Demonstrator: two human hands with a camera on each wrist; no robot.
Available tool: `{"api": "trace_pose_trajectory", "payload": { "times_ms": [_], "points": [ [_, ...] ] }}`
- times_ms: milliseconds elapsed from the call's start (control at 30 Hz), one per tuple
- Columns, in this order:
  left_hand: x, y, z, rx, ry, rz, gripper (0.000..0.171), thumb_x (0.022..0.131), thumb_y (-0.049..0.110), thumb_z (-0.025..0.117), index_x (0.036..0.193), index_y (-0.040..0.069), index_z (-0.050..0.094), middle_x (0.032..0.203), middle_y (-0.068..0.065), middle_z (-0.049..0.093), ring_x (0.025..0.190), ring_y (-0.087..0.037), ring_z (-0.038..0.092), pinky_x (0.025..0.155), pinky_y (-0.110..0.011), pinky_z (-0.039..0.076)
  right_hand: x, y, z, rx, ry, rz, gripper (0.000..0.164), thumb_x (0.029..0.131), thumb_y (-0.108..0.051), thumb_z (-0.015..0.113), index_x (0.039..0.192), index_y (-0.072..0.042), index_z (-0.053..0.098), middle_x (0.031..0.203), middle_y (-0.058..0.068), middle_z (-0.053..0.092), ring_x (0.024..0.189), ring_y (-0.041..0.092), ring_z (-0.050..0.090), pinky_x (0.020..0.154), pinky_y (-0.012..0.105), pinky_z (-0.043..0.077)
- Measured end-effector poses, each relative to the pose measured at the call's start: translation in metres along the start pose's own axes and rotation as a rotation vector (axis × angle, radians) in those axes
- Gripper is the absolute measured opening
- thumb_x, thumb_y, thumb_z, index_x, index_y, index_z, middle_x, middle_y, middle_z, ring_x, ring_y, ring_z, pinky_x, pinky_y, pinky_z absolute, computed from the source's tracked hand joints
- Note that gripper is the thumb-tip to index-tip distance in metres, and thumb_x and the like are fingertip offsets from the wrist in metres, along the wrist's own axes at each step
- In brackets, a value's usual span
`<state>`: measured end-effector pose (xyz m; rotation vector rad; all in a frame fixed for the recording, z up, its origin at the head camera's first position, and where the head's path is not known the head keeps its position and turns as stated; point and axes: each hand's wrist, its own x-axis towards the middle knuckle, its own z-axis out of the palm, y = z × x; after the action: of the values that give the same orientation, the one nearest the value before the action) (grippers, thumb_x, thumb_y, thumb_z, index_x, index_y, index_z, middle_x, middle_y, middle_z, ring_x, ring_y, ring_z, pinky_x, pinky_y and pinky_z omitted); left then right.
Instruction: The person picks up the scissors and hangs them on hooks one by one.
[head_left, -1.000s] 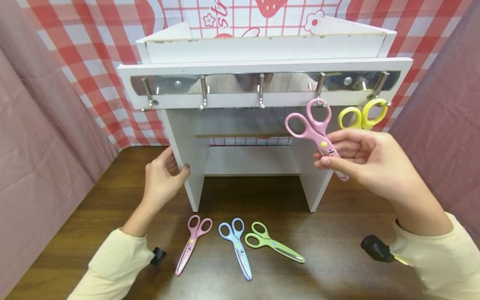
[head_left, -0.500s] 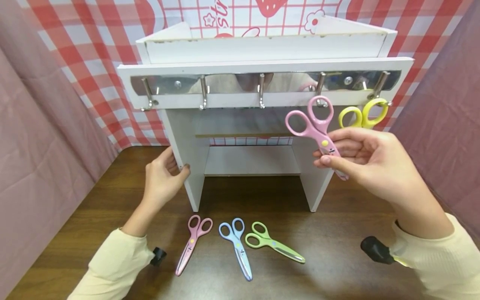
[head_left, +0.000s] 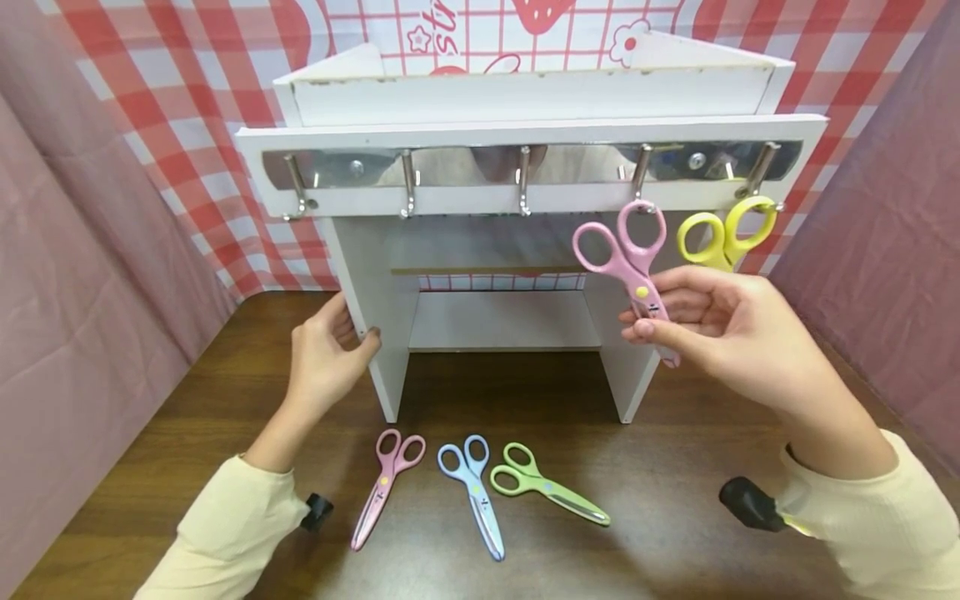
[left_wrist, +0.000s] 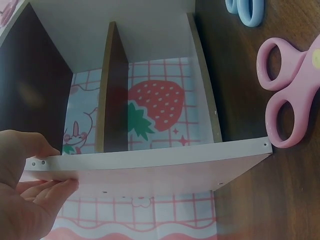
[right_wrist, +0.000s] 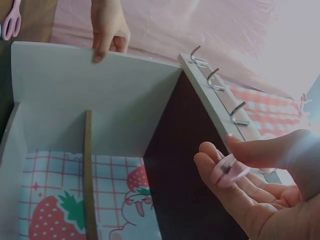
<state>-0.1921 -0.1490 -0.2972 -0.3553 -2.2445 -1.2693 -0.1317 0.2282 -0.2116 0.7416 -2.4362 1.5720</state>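
My right hand (head_left: 738,333) pinches a pair of pink scissors (head_left: 637,265) by the sheathed-looking blades, handles up. Its right finger loop overlaps the tip of the fourth hook (head_left: 640,171); whether the hook bears it I cannot tell. Yellow scissors (head_left: 726,235) hang from the rightmost hook, partly hidden behind that hand. With thumb and fingers, my left hand (head_left: 326,354) grips the left side panel of the white shelf unit (head_left: 367,321). In the left wrist view the thumb and fingers lie on opposite faces of that panel's edge (left_wrist: 165,156).
On the brown table (head_left: 247,375) before the shelf lie another pair of pink scissors (head_left: 384,483), blue scissors (head_left: 474,492) and green scissors (head_left: 547,483). A metal hook rail (head_left: 465,167) crosses the shelf's top front. Checked cloth (head_left: 247,83) hangs behind, pink cloth (head_left: 97,275) at the sides.
My right hand and the pink scissors rose slightly, then came down a little, the loop now lower at the hook. The left hand has stayed on the panel.
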Motion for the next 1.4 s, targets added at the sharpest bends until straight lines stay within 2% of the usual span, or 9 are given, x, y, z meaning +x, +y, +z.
{"api": "trace_pose_trajectory", "payload": {
  "times_ms": [167,333,600,700,900,933,1100,1200,1400],
  "points": [
    [0.0,-0.001,0.001,-0.001,0.001,0.006,0.042,0.078,-0.004,0.062,0.12,-0.008,0.059,0.107,-0.03,0.069,0.1,-0.038,0.07,0.084,-0.029,0.059,-0.002,0.006,0.005,-0.008,-0.055,-0.037,0.023,0.087,0.005,0.062,0.107,-0.007,0.064,0.091,-0.004,0.077,0.081,0.009,0.074,0.062,0.023,0.063],
    [0.001,-0.001,0.001,-0.01,-0.004,-0.015,0.043,0.078,-0.005,0.062,0.121,-0.007,0.059,0.108,-0.029,0.069,0.101,-0.038,0.069,0.086,-0.032,0.06,-0.006,0.016,0.013,-0.087,-0.061,-0.017,0.018,0.088,0.001,0.063,0.105,0.004,0.063,0.09,-0.008,0.076,0.08,0.008,0.074,0.072,0.021,0.063],
    [0.001,0.001,0.0,-0.012,-0.013,-0.027,0.043,0.078,-0.005,0.062,0.121,-0.005,0.06,0.109,-0.029,0.069,0.102,-0.037,0.069,0.087,-0.034,0.06,-0.016,0.038,0.018,-0.078,-0.046,0.042,0.018,0.088,0.002,0.062,0.104,0.011,0.06,0.087,-0.013,0.075,0.076,0.004,0.073,0.065,0.024,0.064],
    [0.001,0.001,0.0,-0.005,-0.007,-0.019,0.043,0.078,-0.005,0.062,0.12,-0.006,0.06,0.108,-0.029,0.069,0.101,-0.037,0.069,0.086,-0.032,0.06,-0.019,0.042,0.018,-0.11,-0.034,0.065,0.019,0.087,0.001,0.064,0.104,0.009,0.062,0.089,-0.015,0.074,0.077,0.002,0.071,0.065,0.022,0.063],
    [0.0,-0.001,0.0,0.01,0.006,0.006,0.043,0.077,-0.003,0.064,0.12,-0.007,0.059,0.106,-0.029,0.069,0.1,-0.036,0.07,0.085,-0.03,0.059,-0.026,0.047,0.026,-0.291,-0.022,0.096,0.019,0.086,-0.009,0.069,0.103,-0.003,0.07,0.093,0.009,0.075,0.076,-0.006,0.066,0.063,0.015,0.06],
    [0.0,-0.001,0.0,0.01,0.006,0.007,0.043,0.077,-0.003,0.064,0.12,-0.007,0.059,0.106,-0.029,0.07,0.1,-0.036,0.07,0.085,-0.03,0.059,-0.027,0.049,0.028,-0.306,-0.024,0.095,0.018,0.086,-0.01,0.07,0.103,-0.004,0.071,0.093,0.01,0.075,0.075,-0.007,0.066,0.062,0.015,0.059],
    [0.0,-0.001,0.001,0.005,0.004,0.003,0.043,0.077,-0.003,0.064,0.12,-0.006,0.059,0.106,-0.028,0.07,0.1,-0.035,0.07,0.085,-0.029,0.059,-0.031,0.057,0.038,-0.36,-0.065,0.085,0.014,0.085,-0.014,0.071,0.098,-0.01,0.072,0.09,0.003,0.076,0.075,-0.007,0.065,0.061,0.016,0.059],
    [0.0,-0.001,0.0,0.005,0.001,-0.001,0.043,0.077,-0.004,0.063,0.12,-0.007,0.059,0.107,-0.029,0.069,0.101,-0.036,0.07,0.085,-0.029,0.059,-0.032,0.062,0.044,-0.4,-0.123,0.081,0.012,0.085,-0.018,0.072,0.096,-0.014,0.072,0.09,-0.001,0.076,0.077,-0.008,0.065,0.064,0.016,0.059],
    [0.0,0.001,0.0,-0.009,-0.01,-0.023,0.043,0.077,-0.005,0.062,0.121,-0.006,0.06,0.108,-0.03,0.069,0.102,-0.038,0.069,0.086,-0.033,0.06,-0.034,0.071,0.053,-0.394,-0.248,0.088,0.015,0.084,-0.022,0.073,0.097,-0.013,0.071,0.086,-0.006,0.075,0.075,-0.006,0.065,0.066,0.017,0.059]
  ]
}}
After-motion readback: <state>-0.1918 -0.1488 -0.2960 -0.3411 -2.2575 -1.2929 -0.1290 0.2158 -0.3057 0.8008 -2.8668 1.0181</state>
